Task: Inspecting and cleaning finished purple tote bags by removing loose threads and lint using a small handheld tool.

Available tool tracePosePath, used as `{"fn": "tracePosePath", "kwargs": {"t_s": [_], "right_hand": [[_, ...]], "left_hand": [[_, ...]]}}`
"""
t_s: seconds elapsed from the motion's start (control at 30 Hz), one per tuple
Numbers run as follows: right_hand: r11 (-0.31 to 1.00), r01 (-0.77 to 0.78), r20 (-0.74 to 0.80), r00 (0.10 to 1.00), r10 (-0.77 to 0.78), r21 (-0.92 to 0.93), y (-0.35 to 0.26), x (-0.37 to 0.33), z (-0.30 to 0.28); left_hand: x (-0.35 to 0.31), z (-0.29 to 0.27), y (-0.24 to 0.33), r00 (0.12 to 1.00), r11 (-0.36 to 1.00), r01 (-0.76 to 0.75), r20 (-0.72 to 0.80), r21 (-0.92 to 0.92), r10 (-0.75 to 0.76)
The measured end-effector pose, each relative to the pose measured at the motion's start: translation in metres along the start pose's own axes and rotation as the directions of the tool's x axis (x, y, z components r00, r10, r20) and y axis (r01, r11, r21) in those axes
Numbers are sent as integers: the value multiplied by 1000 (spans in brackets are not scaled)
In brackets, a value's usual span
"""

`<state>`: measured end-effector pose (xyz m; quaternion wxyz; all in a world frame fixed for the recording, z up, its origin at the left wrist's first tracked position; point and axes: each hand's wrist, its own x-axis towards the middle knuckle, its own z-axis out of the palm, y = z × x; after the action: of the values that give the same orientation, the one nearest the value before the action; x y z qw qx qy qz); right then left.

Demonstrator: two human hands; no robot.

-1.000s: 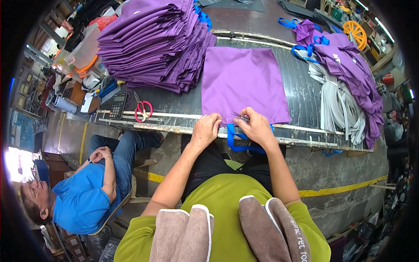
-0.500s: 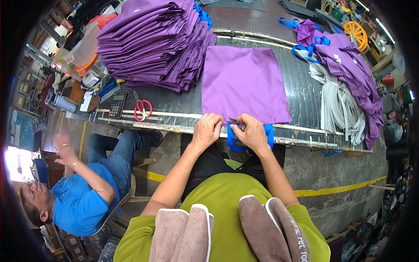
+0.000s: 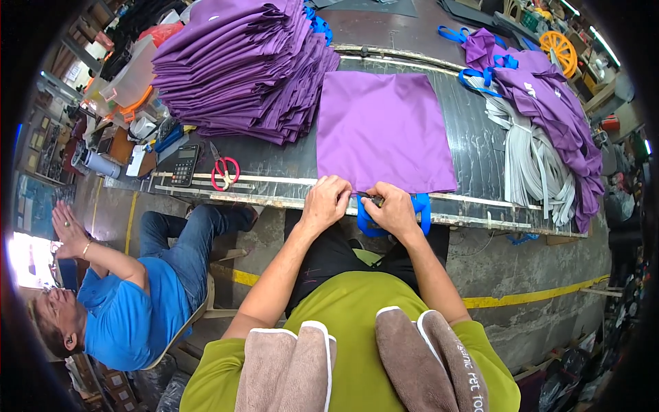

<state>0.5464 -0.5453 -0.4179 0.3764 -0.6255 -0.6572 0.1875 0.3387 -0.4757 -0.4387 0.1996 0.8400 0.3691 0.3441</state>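
A flat purple fabric bag (image 3: pixel 386 130) lies on the dark table in front of me, with blue handles (image 3: pixel 423 214) hanging past the table's near edge. My left hand (image 3: pixel 327 204) is closed, thumb and fingers pinching the bag's near edge. Just to its right, my right hand (image 3: pixel 393 210) wraps round small thread snips (image 3: pixel 374 199), whose dark tip points at that same edge beside the handles. Most of the snips is hidden in the fingers.
A tall stack of purple bags (image 3: pixel 240 75) stands at the back left. Red-handled scissors (image 3: pixel 224 173) and a calculator (image 3: pixel 184 165) lie left. White strap bundles (image 3: pixel 535 161) and more purple bags (image 3: pixel 549 103) sit right. A person in blue (image 3: pixel 130 309) sits at my left.
The snips' tip has shifted slightly and shows less between my hands. My hands have barely moved. The seated person's hands have moved left and come together.
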Motion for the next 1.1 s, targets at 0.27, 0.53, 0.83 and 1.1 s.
{"fn": "tracePosePath", "kwargs": {"t_s": [0.27,0.53,0.83,1.1], "right_hand": [[999,47,-9,999,-47,0,1,2,8],[999,42,7,999,-42,-19,2,5,15],[999,46,16,999,-46,-14,-1,6,15],[1000,20,38,999,-19,-12,-5,4,10]], "left_hand": [[1,-1,-3,1000,999,9,0,-31,-9],[0,0,-2,1000,1000,7,-9,-22,-7],[1,-2,0,1000,1000,22,17,-18,-22],[0,-3,2,998,994,66,-8,-86,-67]]}}
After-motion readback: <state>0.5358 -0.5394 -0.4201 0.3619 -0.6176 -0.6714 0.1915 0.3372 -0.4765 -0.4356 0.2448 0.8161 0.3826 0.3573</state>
